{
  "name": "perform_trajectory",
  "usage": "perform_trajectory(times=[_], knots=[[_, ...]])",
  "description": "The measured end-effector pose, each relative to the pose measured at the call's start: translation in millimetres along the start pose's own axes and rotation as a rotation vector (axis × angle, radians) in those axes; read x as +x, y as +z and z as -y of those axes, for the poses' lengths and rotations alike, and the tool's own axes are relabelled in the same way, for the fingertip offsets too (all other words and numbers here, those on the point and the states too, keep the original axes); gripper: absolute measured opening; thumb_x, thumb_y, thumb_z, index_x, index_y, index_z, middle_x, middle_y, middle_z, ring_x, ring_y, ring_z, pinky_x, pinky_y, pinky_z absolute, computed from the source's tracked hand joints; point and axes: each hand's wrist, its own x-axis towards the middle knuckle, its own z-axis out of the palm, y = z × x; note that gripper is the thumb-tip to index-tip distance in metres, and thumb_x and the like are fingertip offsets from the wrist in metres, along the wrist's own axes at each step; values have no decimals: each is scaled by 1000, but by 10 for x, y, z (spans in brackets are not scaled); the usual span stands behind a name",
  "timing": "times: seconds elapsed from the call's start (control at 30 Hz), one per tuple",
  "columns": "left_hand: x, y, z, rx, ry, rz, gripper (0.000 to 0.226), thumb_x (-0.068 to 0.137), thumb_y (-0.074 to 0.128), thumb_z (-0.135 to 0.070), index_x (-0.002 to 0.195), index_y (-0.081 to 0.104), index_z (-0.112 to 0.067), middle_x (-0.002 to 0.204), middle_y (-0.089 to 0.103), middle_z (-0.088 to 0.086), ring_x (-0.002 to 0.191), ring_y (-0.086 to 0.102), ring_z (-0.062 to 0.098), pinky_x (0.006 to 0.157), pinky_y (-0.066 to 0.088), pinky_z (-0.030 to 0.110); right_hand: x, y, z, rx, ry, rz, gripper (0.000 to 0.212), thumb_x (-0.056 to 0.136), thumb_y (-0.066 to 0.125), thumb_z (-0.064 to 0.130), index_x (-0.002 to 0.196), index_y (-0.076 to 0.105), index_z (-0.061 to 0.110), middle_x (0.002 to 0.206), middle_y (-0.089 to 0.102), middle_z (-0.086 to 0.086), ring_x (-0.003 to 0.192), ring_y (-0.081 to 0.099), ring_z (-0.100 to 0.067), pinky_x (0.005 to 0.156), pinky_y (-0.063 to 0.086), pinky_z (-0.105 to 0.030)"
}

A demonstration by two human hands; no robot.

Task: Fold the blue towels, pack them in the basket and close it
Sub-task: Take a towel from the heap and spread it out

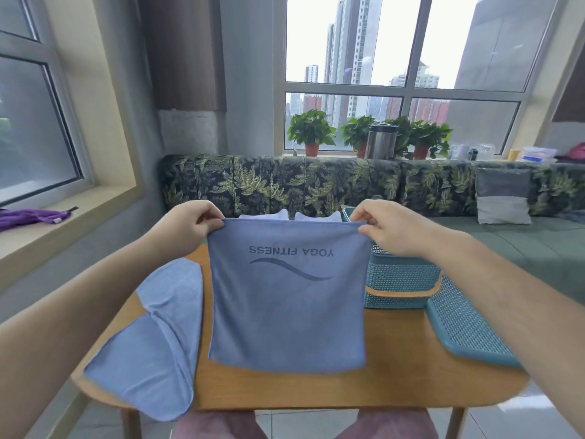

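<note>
Over bench (395, 343), left hand (186, 224) and right hand (384, 228) pinch towel (286, 299) top corners; uneven lowering would likely skew the fold.

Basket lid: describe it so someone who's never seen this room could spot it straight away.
Find the wooden table in front of the leaf-print sofa. On its right side stands a teal basket; the basket lid lies nearer the camera, at the table's right edge. Same teal perforated plastic, but a shallow flat panel rather than a deep box.
</note>
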Motion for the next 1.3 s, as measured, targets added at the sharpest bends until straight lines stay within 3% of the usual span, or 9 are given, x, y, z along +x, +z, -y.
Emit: perform_trajectory(times=[0.13, 0.33, 0.47, 0.53, 0.6, 0.73, 0.93, 1.1, 1.3], knots=[[84, 371, 211, 17, -101, 28, 5, 93, 68, -13, 90, 69, -17, 85, 68, -1, 81, 61, 20, 67, 43, 21, 158, 367, -101, 14, 79, 34, 14, 101, 55, 15, 112, 63, 16, 101, 60, 3, 83, 55, -11, 75, 42, -30], [355, 493, 307, -38, -140, -62, 10, 94, 66, -10, 88, 68, -18, 76, 67, 1, 64, 54, 14, 58, 41, 25, 462, 681, -240, 69, 184, -79, 6, 100, 52, 12, 101, 57, 15, 108, 56, -9, 99, 53, -27, 84, 45, -41], [348, 452, 231, -66, -86, -139, 10, 94, 64, -10, 89, 68, -19, 79, 68, 1, 70, 58, 16, 65, 46, 23, 453, 622, -197, 168, 135, -270, 13, 101, 53, 12, 92, 52, 21, 94, 49, 1, 88, 47, -17, 75, 31, -31], [215, 499, 250, -135, -112, -127, 7, 94, 66, -12, 90, 69, -18, 77, 69, -2, 73, 63, 20, 72, 52, 32, 343, 662, -227, 215, 101, -295, 8, 102, 53, 14, 94, 55, 16, 91, 50, 5, 85, 47, -14, 74, 30, -29], [8, 579, 304, -176, -133, -102, 6, 94, 67, -14, 91, 70, -19, 78, 70, -4, 74, 64, 17, 75, 54, 33, 184, 787, -308, 222, 86, -268, 8, 102, 54, 16, 95, 56, 13, 88, 51, 6, 82, 47, -13, 73, 29, -28], [-526, 832, 482, -154, -119, 12, 19, 93, 69, -15, 85, 66, -32, 79, 70, -11, 79, 60, 3, 69, 42, 9, -255, 1186, -411, 197, 80, -175, 10, 100, 57, 12, 91, 58, 17, 82, 52, 8, 82, 47, -17, 73, 29, -25], [-1257, 1239, 808, -158, -237, 247, 16, 95, 67, -19, 82, 67, -29, 76, 69, -13, 78, 63, 7, 76, 48, 32, -976, 1872, -522, 215, 86, 91, 20, 100, 56, 11, 82, 55, 20, 81, 56, 5, 80, 52, -17, 76, 35, -29], [-1227, 1460, 924, -194, -296, 224, 10, 95, 67, -25, 85, 69, -27, 78, 71, -9, 79, 67, 16, 78, 54, 38, -987, 2099, -546, 288, 142, 45, 13, 100, 58, 15, 88, 62, 19, 80, 59, 12, 73, 52, -5, 69, 37, -23], [-714, 1725, 1042, -161, -345, 137, 10, 97, 64, -27, 93, 68, -19, 83, 67, -5, 76, 59, 7, 69, 44, 25, -397, 2286, -672, 303, 288, -4, 11, 101, 56, 22, 96, 64, 15, 85, 66, 0, 80, 60, -18, 71, 46, -34]])
